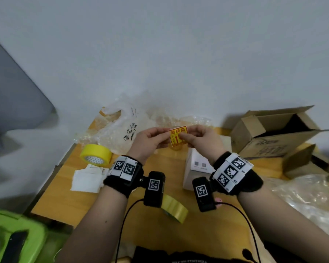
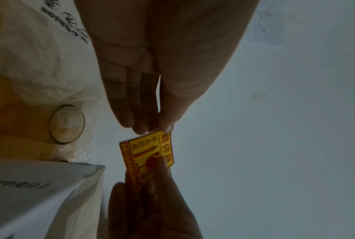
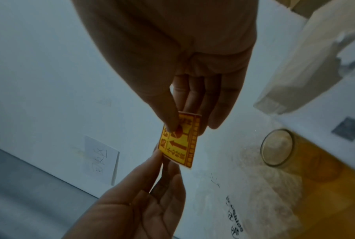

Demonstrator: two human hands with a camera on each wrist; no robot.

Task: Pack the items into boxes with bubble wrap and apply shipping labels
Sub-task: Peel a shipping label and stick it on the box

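A small yellow-and-red fragile label [image 1: 177,137] is held up in the air above the table between both hands. My left hand [image 1: 160,134] pinches its left edge with thumb and fingertips. My right hand [image 1: 186,136] pinches its right part, thumb across the printed face. The wrist views show the same label [image 2: 150,155] [image 3: 180,142] with a thumb pressed on it from each side. Under the hands stands a white box [image 1: 196,168] on the wooden table [image 1: 80,198]. A clear glass [image 2: 66,124] [image 3: 277,148] sits by the bubble wrap [image 1: 120,130].
Yellow tape rolls lie at left [image 1: 96,154] and near my wrists [image 1: 176,208]. White backing papers [image 1: 87,177] lie at left. Open cardboard boxes [image 1: 277,130] stand at right, with more bubble wrap [image 1: 307,198] in front of them. A green bin [image 1: 15,236] is at lower left.
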